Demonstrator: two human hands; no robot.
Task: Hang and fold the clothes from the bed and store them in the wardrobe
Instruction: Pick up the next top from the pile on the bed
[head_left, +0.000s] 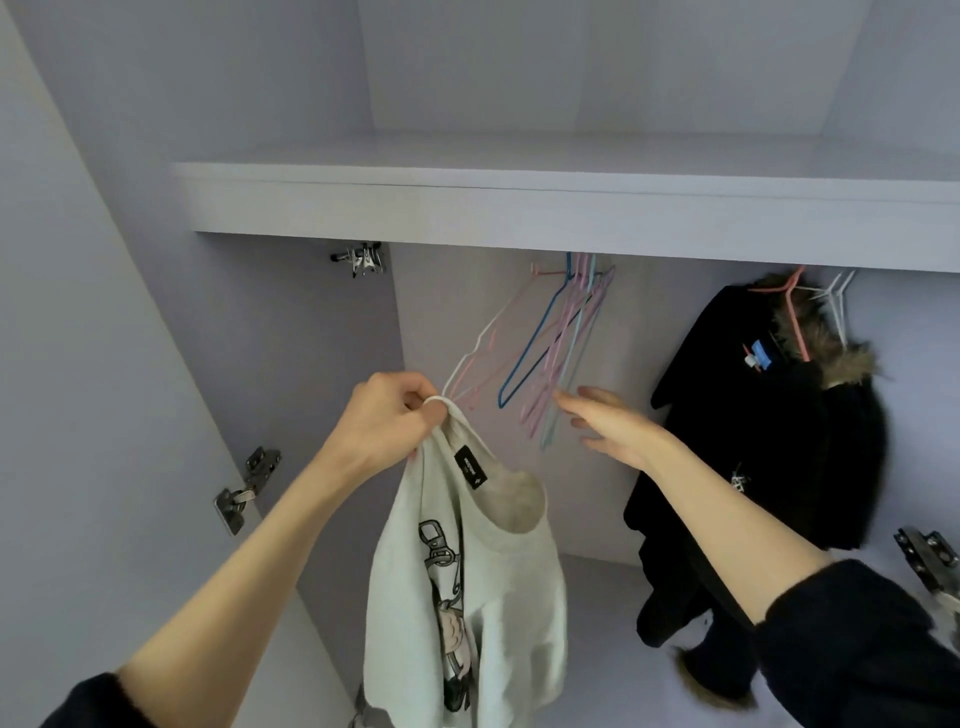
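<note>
White hanger hook (435, 401) and sweatshirt (467, 571) sit pinched in your left hand (387, 421); your right hand (613, 423), fingers loose, nears the empty hangers (550, 353); part them, then hook on squarely.

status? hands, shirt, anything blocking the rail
Left hand grips white shirt by its collar. Right hand open, reaching at empty hangers. Black coat hangs right, apart.

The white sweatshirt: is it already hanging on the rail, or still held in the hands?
Still held: the left hand grips the white sweatshirt by its hanger hook, below the rail.
</note>
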